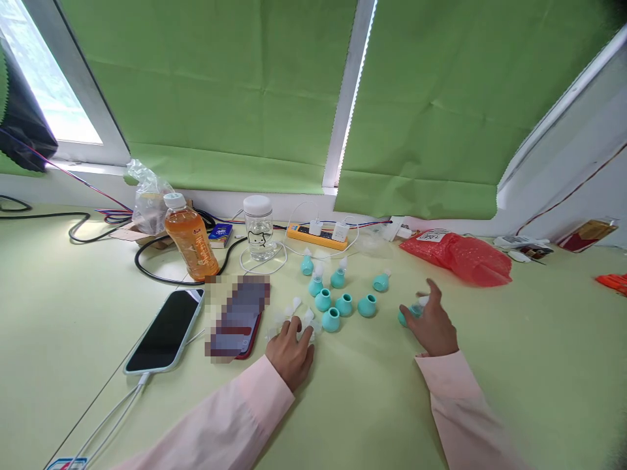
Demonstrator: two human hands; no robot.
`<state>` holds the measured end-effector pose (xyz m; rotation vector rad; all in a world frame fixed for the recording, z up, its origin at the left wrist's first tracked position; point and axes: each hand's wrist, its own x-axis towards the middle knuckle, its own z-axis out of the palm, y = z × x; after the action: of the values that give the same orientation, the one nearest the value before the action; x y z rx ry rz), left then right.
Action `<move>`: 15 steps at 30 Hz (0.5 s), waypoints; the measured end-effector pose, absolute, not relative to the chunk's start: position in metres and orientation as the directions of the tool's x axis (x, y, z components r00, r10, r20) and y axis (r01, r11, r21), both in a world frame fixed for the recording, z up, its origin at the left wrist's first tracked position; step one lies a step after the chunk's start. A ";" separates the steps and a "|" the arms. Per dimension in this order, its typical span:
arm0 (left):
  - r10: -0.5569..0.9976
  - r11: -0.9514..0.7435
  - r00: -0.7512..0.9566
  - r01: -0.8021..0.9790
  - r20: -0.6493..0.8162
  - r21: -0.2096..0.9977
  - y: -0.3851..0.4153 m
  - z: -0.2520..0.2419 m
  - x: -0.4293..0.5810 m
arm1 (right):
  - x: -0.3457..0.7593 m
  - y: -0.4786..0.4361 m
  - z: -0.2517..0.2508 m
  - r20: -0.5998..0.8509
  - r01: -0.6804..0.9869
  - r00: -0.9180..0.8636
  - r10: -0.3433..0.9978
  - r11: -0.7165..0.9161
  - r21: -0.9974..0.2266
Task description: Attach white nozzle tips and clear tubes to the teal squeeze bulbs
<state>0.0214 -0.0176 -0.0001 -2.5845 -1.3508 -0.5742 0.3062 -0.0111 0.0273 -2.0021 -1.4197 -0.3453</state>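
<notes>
My left hand (292,356) rests on a small pile of clear and whitish plastic pieces (307,314), its fingers apart and their tips touching the pieces. On the right, my right hand (434,324) has its thumb and index finger spread around a small teal bottle (402,319) with a whitish top, partly hidden by the hand. Between the hands stand several open-necked teal bottles (345,305). Behind them are several more with translucent tops, among them an upright teal bottle (337,277) and a tilted one (381,282).
Left of the pile lie a blurred red-edged phone (240,320) and a white-cased phone (166,331) on a cable. An orange drink bottle (192,241), a clear jar (259,232) and a yellow power strip (316,237) stand farther back. A red plastic bag (460,256) lies right.
</notes>
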 end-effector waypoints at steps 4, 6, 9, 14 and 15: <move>0.683 -0.630 0.493 0.771 0.538 0.093 -0.020 0.004 0.020 | 0.303 -0.010 0.018 0.448 0.831 0.429 0.785 -0.148 -0.537; 0.655 -0.672 0.472 0.721 0.590 0.169 -0.022 0.009 0.019 | 0.290 -0.013 0.018 0.613 0.811 0.394 0.685 0.054 -0.582; 0.665 -0.709 0.445 0.629 0.599 0.319 -0.026 0.017 0.016 | 0.258 -0.025 0.021 0.742 0.804 0.200 0.640 0.326 -0.498; 0.750 -0.659 0.462 0.466 0.472 0.591 -0.026 0.021 0.012 | 0.202 -0.046 0.025 0.516 0.723 -0.390 0.762 0.601 -0.341; 0.765 -0.633 0.484 0.444 0.425 0.634 -0.026 0.018 0.013 | 0.194 -0.049 0.023 0.471 0.685 -0.470 0.747 0.645 -0.339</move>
<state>0.0126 -0.0255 0.0184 -3.0699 -1.3438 -1.3098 0.1939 -0.0490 0.0234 -1.1096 -2.2706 0.1366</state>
